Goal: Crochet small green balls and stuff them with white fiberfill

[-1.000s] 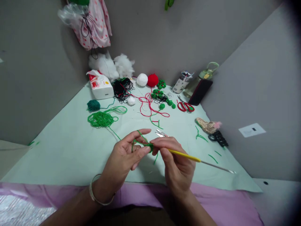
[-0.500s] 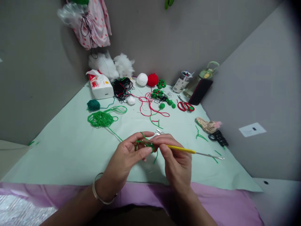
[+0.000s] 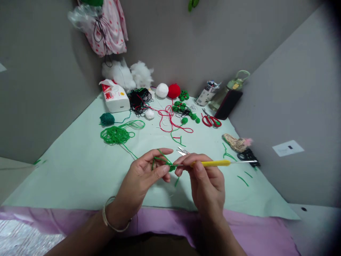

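Observation:
A small green crochet piece [image 3: 172, 167] is pinched between the thumb and fingers of my left hand [image 3: 145, 174]. Green yarn loops over that hand's raised forefinger and runs back to a loose green yarn heap [image 3: 115, 135] on the table. My right hand [image 3: 206, 177] grips a crochet hook [image 3: 215, 163] by its yellow handle. The hook's thin left end meets the green piece; its other metal end points right. Just behind my right hand lie small metal scissors [image 3: 182, 151], partly hidden by the fingers.
Red-handled scissors [image 3: 211, 121], a dark phone [image 3: 228, 104] and a bottle [image 3: 220, 96] stand at the back right. A tissue pack [image 3: 117, 101], black yarn [image 3: 140, 101], a white ball [image 3: 162, 90] and a red ball [image 3: 174, 91] line the back. Green snippets [image 3: 243, 180] lie at right.
My right hand has shifted slightly right, and the hook has swung from slanting down to the right to nearly level. My left hand keeps its pinch on the green piece.

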